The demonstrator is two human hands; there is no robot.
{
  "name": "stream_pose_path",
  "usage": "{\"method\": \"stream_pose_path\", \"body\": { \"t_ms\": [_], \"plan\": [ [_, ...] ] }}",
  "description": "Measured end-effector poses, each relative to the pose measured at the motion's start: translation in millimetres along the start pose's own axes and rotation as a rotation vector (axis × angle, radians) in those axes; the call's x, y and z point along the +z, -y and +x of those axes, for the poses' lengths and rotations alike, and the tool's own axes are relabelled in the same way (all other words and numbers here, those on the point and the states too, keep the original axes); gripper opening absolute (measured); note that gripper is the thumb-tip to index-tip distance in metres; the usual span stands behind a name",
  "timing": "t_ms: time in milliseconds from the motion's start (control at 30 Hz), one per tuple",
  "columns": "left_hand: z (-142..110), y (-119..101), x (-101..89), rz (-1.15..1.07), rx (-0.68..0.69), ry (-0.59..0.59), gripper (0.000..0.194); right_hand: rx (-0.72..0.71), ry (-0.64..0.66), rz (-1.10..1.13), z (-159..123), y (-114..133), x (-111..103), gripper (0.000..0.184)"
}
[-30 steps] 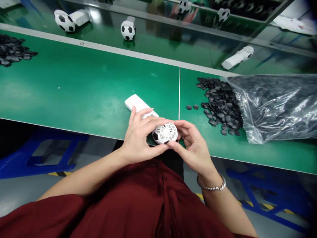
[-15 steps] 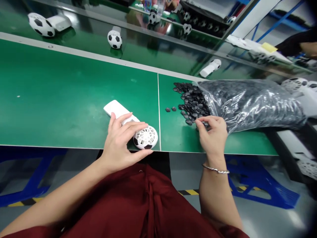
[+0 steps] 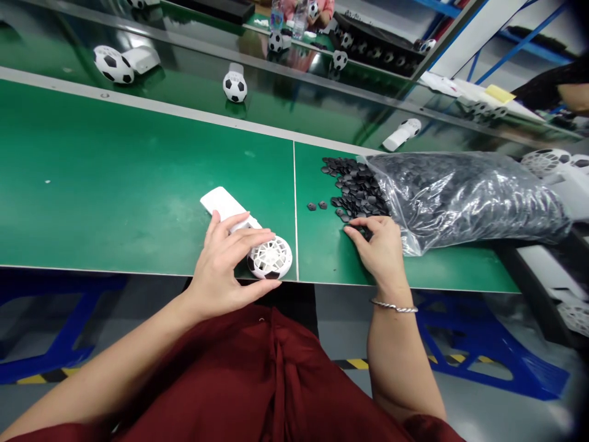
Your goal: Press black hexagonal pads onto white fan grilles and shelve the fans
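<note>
Left forearm (image 3: 124,356): slants inward from that side.
Left wrist (image 3: 186,310): nearly straight.
Left hand (image 3: 221,264): back turned up, fingers reaching forward and inward, thumb stretched apart on the near side, a broad C.
Right forearm (image 3: 400,362): points almost straight ahead.
Right hand (image 3: 380,248): bent inward, thumb and forefinger tips close together; from here I can't see whether they meet.

Green worktop (image 3: 129,159); grey floor (image 3: 340,325) beneath, yellow-black tape (image 3: 358,364); blue stands (image 3: 510,341) below, both sides; blue framework (image 3: 519,44) upper right.
</note>
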State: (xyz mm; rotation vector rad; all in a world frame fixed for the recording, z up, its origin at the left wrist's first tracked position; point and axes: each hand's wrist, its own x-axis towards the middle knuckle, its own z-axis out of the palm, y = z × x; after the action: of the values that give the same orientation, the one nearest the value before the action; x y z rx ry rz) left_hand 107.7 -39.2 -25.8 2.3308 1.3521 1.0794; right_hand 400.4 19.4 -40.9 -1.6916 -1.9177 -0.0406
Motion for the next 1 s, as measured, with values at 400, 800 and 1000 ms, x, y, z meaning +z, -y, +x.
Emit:
{"method": "stream_pose_path", "body": {
  "t_ms": [400,800,1000],
  "plan": [
    [1,2,-6.5,-0.139,0.028,0.108,0.054,0.106,0.113,0.517,-15,45,-12,0.013],
    [3,8,-5.9,-0.423,0.030,0.164,0.053,-0.399,0.451,0.790,-24,104,-27,0.019],
    [4,9,-8.9,-0.497,0.070,0.231,0.056,-0.440,0.528,0.836,-22,106,-20,0.014]
  ]
}}
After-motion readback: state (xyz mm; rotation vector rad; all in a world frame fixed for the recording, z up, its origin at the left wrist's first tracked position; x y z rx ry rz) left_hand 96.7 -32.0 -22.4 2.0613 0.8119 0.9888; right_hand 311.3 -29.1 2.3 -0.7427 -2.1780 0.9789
